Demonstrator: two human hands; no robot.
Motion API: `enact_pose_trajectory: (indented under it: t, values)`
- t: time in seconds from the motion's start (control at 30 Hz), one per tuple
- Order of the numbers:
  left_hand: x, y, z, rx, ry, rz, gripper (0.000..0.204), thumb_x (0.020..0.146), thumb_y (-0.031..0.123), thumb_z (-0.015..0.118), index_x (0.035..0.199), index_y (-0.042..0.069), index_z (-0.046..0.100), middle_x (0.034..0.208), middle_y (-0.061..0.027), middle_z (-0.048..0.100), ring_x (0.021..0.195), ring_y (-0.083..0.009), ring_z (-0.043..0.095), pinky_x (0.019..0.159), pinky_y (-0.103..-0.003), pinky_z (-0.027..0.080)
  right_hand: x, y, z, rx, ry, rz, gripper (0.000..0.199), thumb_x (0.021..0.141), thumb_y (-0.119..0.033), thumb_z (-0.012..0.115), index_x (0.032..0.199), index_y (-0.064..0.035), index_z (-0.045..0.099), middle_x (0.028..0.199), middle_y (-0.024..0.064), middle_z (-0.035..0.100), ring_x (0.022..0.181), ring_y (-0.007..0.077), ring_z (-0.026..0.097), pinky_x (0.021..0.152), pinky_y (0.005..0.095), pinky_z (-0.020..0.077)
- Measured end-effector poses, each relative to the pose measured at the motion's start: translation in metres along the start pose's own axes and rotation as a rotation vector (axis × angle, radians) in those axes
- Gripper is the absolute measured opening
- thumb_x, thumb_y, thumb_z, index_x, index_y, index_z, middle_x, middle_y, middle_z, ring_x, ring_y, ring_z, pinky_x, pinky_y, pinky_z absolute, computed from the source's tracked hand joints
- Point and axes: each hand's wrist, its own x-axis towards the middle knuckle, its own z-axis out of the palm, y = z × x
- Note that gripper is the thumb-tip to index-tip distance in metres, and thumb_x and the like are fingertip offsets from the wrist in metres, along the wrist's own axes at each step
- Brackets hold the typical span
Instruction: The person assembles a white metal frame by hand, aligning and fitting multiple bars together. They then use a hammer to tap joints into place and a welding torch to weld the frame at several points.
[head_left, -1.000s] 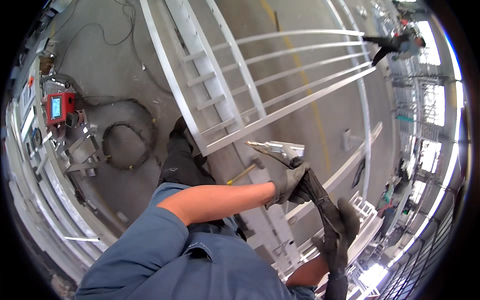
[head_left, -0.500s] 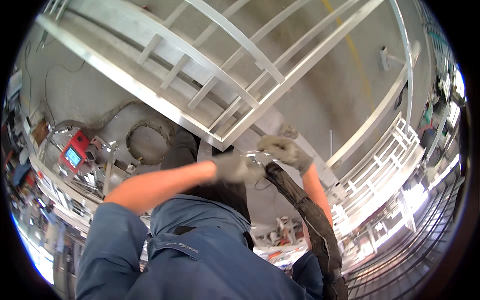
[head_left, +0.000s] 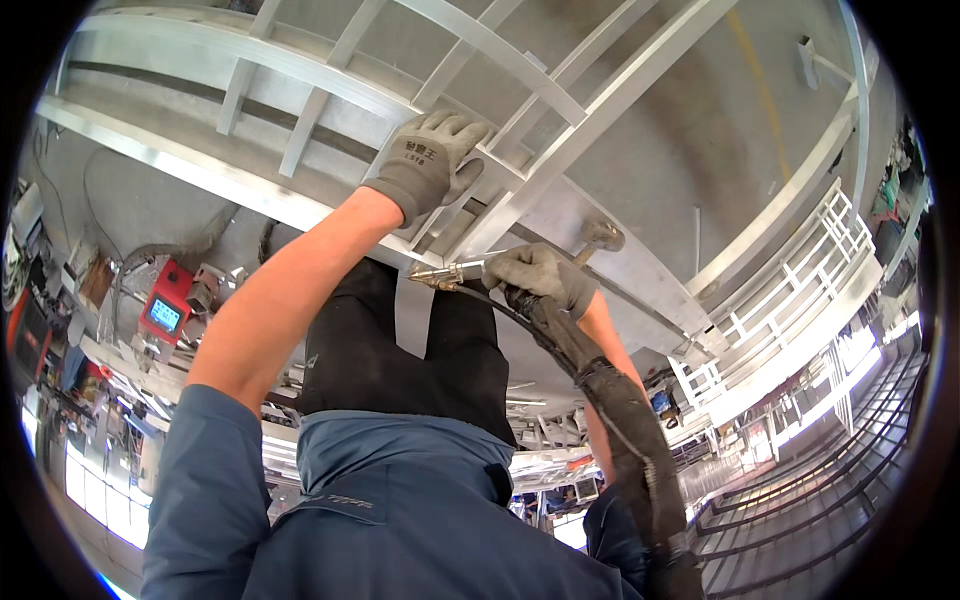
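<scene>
My left hand [head_left: 430, 165], in a grey work glove, lies over the inner bars of a silver metal frame [head_left: 265, 195] near its closest corner. Its fingers stretch forward with the thumb apart; whether they press on a bar is hard to tell. My gloved right hand [head_left: 545, 275] is closed around a welding torch [head_left: 458, 272], just on the near side of that corner. The torch's brass-coloured tip points left, below the frame's edge. From my right hand a thick, dark-sleeved cable [head_left: 610, 390] runs back along my right forearm.
A hammer [head_left: 602, 236] rests on a flat metal beam right of the corner. To the left stands a red machine [head_left: 167, 305] with a lit screen. Another barred frame [head_left: 790, 310] lies at the right, and a curved rail [head_left: 770, 215] sweeps past it.
My left hand has left the torch area and moved forward and left onto the frame's bars. My right hand has come slightly nearer and left, torch turned leftward. The view has shifted.
</scene>
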Motion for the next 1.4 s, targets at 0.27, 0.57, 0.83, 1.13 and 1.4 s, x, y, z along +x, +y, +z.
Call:
enact_pose_trajectory:
  t: [0.27,0.57,0.83,1.13,1.4]
  values:
    - [-0.017,-0.002,0.035,0.145,0.089,0.054,0.051,0.081,0.027,0.073,0.129,0.013,0.062,0.137,-0.0099,0.058,0.134,-0.0342,0.049,0.115,-0.049,0.036,-0.025,0.022,-0.008,0.317,0.365,-0.168,0.037,0.102,-0.029,0.056,0.118,0.0028,0.066,0.101,0.0082,0.068,0.095,0.0142,0.061,0.086,0.0283,0.0497]
    - [-0.004,0.040,0.059,0.250,0.004,0.166,0.064,0.072,0.026,0.080,0.132,0.023,0.060,0.145,-0.0105,0.050,0.138,-0.0345,0.044,0.116,-0.050,0.035,-0.055,0.125,0.007,0.679,0.713,-0.313,0.042,0.093,0.004,0.040,0.131,0.0019,0.057,0.121,0.0140,0.062,0.112,0.0210,0.061,0.101,0.0323,0.0477]
    - [-0.001,0.023,0.091,0.279,0.096,0.226,0.066,0.062,0.028,0.086,0.124,0.028,0.064,0.153,-0.0051,0.043,0.139,-0.0395,0.041,0.113,-0.057,0.036,-0.016,0.086,-0.077,0.582,0.823,-0.304,0.029,0.095,-0.009,0.054,0.121,-0.0010,0.064,0.111,0.0110,0.066,0.107,0.0201,0.064,0.094,0.0342,0.0518]
    - [0.001,0.003,0.100,0.279,0.138,0.286,0.079,0.063,0.034,0.086,0.136,0.030,0.056,0.158,0.0007,0.039,0.141,-0.0357,0.040,0.115,-0.054,0.035,0.021,0.073,-0.114,-0.362,1.007,-0.276,0.044,0.091,-0.035,0.063,0.116,0.0016,0.065,0.109,0.0215,0.069,0.106,0.0360,0.066,0.094,0.0416,0.0488]
    - [-0.009,-0.011,0.051,0.344,0.011,0.181,0.098,0.062,0.049,0.085,0.145,0.013,0.048,0.145,-0.0063,0.049,0.142,-0.0285,0.038,0.124,-0.050,0.025,-0.008,0.150,-0.086,-0.033,1.395,0.366,0.066,0.077,-0.043,0.078,0.118,0.0052,0.057,0.104,0.0215,0.068,0.104,0.0336,0.065,0.086,0.0424,0.0530]
